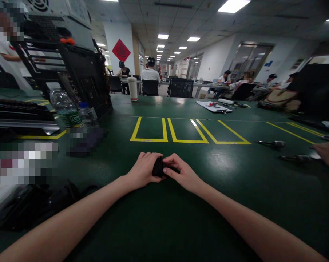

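Observation:
A small black block-like part sits between my two hands, just above or on the green table; its exact kind cannot be made out. My left hand wraps around its left side, thumb below and fingers over the top. From the right, my right hand pinches at the part's right edge with thumb and fingertips. The fingers cover much of it. Beyond the hands, yellow tape outlines mark the table top.
Two screwdriver-like tools lie at right, near another person's hand. Plastic bottles and a black computer case stand at left. A white tumbler and a clipboard are at the far edge.

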Motion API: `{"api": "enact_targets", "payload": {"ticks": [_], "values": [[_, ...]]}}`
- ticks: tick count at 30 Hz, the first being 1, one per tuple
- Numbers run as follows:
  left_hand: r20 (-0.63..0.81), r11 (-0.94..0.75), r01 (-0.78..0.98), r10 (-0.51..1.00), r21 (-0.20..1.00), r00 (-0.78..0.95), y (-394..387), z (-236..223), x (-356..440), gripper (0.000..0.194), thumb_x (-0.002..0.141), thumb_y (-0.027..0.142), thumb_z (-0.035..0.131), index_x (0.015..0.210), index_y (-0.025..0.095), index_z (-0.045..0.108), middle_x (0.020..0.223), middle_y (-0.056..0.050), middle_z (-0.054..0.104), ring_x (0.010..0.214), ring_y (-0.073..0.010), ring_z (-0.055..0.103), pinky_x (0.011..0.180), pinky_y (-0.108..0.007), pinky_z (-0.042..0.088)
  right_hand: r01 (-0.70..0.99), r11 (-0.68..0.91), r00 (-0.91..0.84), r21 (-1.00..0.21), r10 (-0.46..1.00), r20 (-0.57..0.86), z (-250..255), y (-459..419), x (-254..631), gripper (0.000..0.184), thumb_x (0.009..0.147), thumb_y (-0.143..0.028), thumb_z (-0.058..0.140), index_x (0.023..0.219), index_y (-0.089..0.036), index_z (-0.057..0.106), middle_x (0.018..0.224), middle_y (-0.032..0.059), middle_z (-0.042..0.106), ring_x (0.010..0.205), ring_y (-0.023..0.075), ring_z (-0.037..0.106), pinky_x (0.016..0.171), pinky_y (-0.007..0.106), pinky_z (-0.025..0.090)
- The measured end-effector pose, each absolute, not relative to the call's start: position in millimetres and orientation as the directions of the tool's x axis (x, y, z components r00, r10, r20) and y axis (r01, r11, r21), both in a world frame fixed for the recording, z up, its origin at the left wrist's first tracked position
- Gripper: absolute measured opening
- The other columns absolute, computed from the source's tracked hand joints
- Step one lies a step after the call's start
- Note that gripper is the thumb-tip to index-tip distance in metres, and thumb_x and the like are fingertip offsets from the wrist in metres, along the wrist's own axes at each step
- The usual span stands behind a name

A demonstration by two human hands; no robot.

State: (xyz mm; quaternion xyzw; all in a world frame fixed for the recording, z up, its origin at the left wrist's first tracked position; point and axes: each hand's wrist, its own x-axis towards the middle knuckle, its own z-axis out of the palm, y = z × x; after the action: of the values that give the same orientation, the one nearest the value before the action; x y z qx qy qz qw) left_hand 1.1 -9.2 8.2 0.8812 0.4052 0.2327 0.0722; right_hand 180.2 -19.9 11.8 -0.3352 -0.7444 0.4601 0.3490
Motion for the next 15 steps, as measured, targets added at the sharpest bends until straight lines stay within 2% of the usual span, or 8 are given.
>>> {"api": "enact_targets", "payload": {"ticks": [5,10,15], "values": [[0.343,-0.664,0.665,0.747,0.342,0.57,-9.2,7.7,-0.3,0.055,0.065,0.039,0.063,0.11,0.019,0.038,0.1,-0.005,0.053,0.087,-0.0216,0.049,0.074,-0.034,0.033,0.229,0.301,-0.54,-0.926,0.831,0.137,14.7,-20.2,181.4,0.025,0.078,-0.023,0.05,0.102,-0.021,0.043,0.103,0.003,0.05,0.097,0.0166,0.052,0.083,0.037,0.045],[0.324,-0.656,0.673,0.754,0.34,0.571,-10.0,9.4,-0.9,0.055,0.064,0.035,0.064,0.11,0.019,0.038,0.101,-0.005,0.052,0.089,-0.0219,0.049,0.075,-0.034,0.033,0.222,0.368,-0.565,-0.903,0.803,0.188,17.6,-22.5,184.3,0.031,0.073,-0.018,0.055,0.101,-0.022,0.042,0.103,0.0011,0.048,0.1,0.0164,0.05,0.088,0.038,0.043],[0.337,-0.658,0.672,0.752,0.34,0.566,-9.3,8.4,0.3,0.054,0.065,0.038,0.063,0.109,0.019,0.038,0.101,-0.006,0.053,0.088,-0.0224,0.049,0.075,-0.035,0.033,0.217,0.375,-0.542,-0.901,0.814,0.209,16.6,-22.1,182.4,0.018,0.077,-0.022,0.051,0.095,-0.022,0.047,0.099,0.0008,0.047,0.096,0.0152,0.051,0.083,0.035,0.046]]}}
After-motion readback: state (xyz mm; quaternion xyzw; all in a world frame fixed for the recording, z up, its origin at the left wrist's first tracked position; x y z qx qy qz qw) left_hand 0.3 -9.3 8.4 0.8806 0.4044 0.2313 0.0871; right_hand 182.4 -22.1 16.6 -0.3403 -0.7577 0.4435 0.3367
